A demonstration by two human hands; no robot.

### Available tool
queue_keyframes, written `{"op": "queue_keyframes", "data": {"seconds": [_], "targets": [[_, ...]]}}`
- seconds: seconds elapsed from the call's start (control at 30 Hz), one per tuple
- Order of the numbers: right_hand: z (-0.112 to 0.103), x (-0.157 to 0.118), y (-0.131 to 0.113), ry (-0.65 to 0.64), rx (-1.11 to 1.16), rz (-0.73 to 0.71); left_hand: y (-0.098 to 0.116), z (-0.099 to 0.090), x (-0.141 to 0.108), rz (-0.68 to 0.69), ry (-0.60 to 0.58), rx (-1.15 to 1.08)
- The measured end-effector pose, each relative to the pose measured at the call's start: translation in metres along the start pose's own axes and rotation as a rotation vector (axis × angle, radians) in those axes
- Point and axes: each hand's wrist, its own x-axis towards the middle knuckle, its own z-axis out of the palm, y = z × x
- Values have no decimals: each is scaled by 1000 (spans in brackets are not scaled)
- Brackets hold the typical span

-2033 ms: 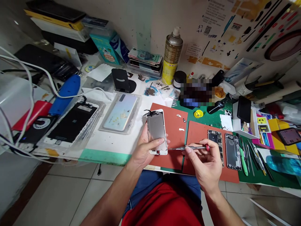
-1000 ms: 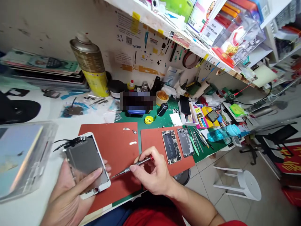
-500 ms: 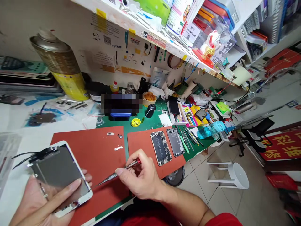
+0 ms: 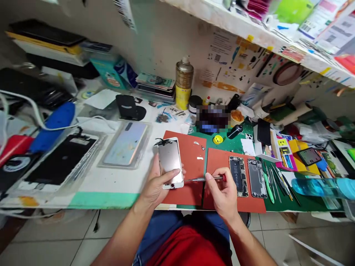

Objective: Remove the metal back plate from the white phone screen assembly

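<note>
Here, L hand (image 4: 152,187) grips a phone screen (image 4: 168,159) over the table's (image 4: 122,181) front edge, R hand (image 4: 226,195) pinching a screwdriver (image 4: 200,179); thin, light, prob. fragile, best held by its side rims.

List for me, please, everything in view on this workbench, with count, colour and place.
Screen panel: one, white-framed, in the left hand
Slim tool: one, silver, red end, in the right hand
Mats: two, reddish-brown, side by side
Opened phone: one, mostly black, right mat
Housing: one, grey, beside it
Pale phone: one, bluish, left of the mats
Spray can: one, gold and yellow, near the wall
Bottle: one, translucent blue, far right
Other clutter: uncountable, mixed colours, around the bench
Left hand and right hand: one each, bare, front centre
</note>
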Motion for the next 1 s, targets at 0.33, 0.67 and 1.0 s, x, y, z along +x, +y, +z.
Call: {"op": "queue_keyframes", "data": {"seconds": [0.33, 0.67, 1.0], "targets": [[-1, -1, 2, 69, 0, -26, -4, -3, 0, 26, -101, -84], [-2, -3, 4, 67, 18, -39, -5, -5, 2, 34, -107, -44], [-2, -1, 6, 61, 9, 0, -5, -4, 1, 20, -97, -51]]}}
